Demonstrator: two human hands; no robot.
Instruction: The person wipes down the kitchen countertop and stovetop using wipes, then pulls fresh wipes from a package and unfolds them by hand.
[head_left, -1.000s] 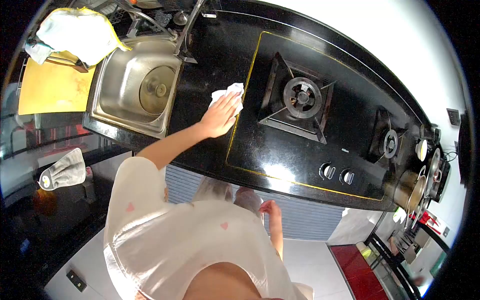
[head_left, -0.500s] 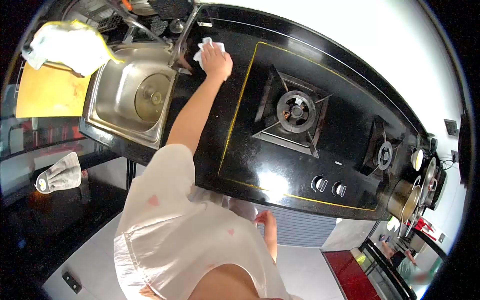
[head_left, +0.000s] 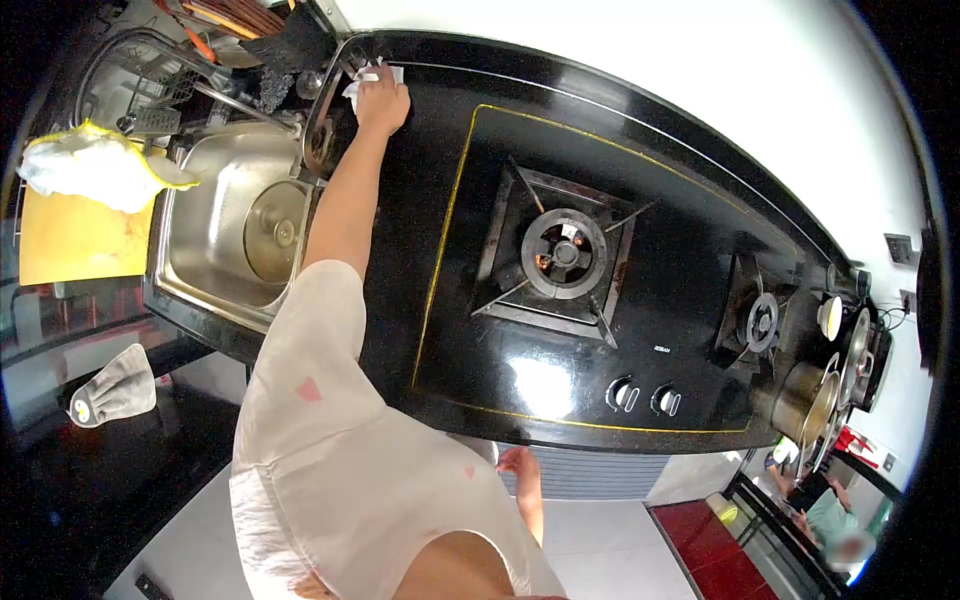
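Note:
My left hand (head_left: 383, 103) reaches to the back corner of the black counter (head_left: 400, 220), near the sink's rear edge. Its fingers are pressed over a crumpled white cloth or tissue (head_left: 352, 92), most of it hidden beneath them. Low in front of the cooktop, close to my body, is my right hand (head_left: 520, 466) with its fingers curled. Something pale shows beside it, too covered by my shirt to make out. To the left of my outstretched arm lies the steel sink (head_left: 215, 200).
A gas burner (head_left: 564, 252) and a smaller burner (head_left: 762, 322) stand right of my arm, with knobs (head_left: 622, 394) in front. A pot (head_left: 805, 400) sits at the right end. A cutting board (head_left: 80, 240) holds a yellow-edged cloth (head_left: 95, 168). Another person (head_left: 830, 515) is at far right.
My left hand has slid the white cloth or tissue farther back and left, into the counter's corner. The view has shifted somewhat. My right hand stays low near my body.

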